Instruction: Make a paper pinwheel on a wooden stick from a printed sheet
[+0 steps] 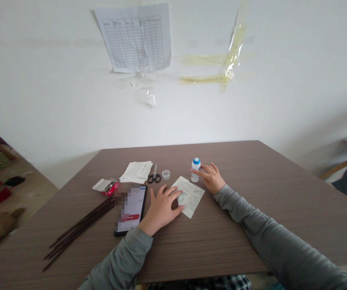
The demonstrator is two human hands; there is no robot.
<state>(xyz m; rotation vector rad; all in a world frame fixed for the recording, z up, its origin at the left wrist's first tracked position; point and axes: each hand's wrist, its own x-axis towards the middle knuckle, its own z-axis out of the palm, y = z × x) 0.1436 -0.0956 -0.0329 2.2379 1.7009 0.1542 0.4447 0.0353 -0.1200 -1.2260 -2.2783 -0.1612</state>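
On the brown table (209, 249), the spread left hand (161, 207) hides part of a printed paper (192, 198), while whether the right hand (213, 179) grips the bottle (195, 166) is unclear.

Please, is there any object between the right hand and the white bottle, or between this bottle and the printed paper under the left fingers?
Nothing visible stands in between: the right hand is right at the white bottle, which stands close to the far edge of the printed paper.
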